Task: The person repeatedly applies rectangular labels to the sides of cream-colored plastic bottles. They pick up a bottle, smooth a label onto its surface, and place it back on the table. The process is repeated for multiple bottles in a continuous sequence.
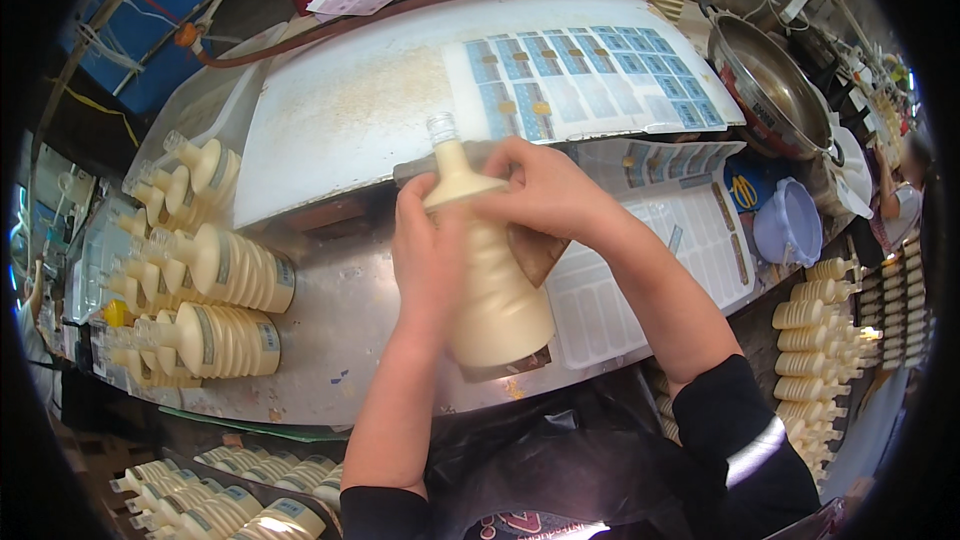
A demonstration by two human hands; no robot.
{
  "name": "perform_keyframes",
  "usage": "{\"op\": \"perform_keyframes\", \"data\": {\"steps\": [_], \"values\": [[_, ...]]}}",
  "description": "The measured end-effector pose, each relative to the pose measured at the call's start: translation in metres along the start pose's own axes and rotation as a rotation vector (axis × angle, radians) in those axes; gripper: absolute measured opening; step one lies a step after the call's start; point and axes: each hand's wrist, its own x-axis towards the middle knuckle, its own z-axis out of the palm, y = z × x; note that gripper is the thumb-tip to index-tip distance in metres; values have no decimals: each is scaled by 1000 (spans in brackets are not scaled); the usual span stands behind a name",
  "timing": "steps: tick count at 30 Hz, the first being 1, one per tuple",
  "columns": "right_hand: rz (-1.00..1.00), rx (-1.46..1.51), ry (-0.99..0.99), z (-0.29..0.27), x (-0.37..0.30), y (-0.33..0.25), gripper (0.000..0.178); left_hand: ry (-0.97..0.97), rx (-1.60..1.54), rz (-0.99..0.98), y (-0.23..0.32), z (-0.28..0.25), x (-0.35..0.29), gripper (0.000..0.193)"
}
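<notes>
A cream-coloured ribbed bottle (500,310) with a clear threaded neck stands tilted in front of me at the bench edge. My left hand (428,245) is wrapped along its left side, the thumb up by the shoulder; this hand is a little blurred. Fingers of my right hand (545,190) are bent and pressed against the bottle's right shoulder. Whether they also pinch a label there is hidden. Below that hand, a brown flat-sided piece (538,252) shows beside the bottle. Beyond both hands lies a sheet of blue and white labels (580,65) on a white board (340,130).
Similar bottles with labels (235,340) lie stacked on the bench at left, and more (800,340) are piled at right. A peeled label backing sheet (620,290) lies right of the bottle. A lilac bucket (788,223) and a large metal pan (775,80) stand at the right.
</notes>
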Motion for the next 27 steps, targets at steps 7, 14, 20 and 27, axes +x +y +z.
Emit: {"op": "perform_keyframes", "data": {"steps": [7,14,20,27], "values": [[-15,-43,70,3,1,-1,51,-3,-21,-61,8,0,-2,50],[-43,41,107,9,2,10,49,0,74,-51,10,0,3,43],[-11,-14,17,1,-3,-1,49,-3,93,-21,4,0,3,43],[0,-64,133,8,-6,-2,48,-11,24,-124,2,-2,-1,44]]}}
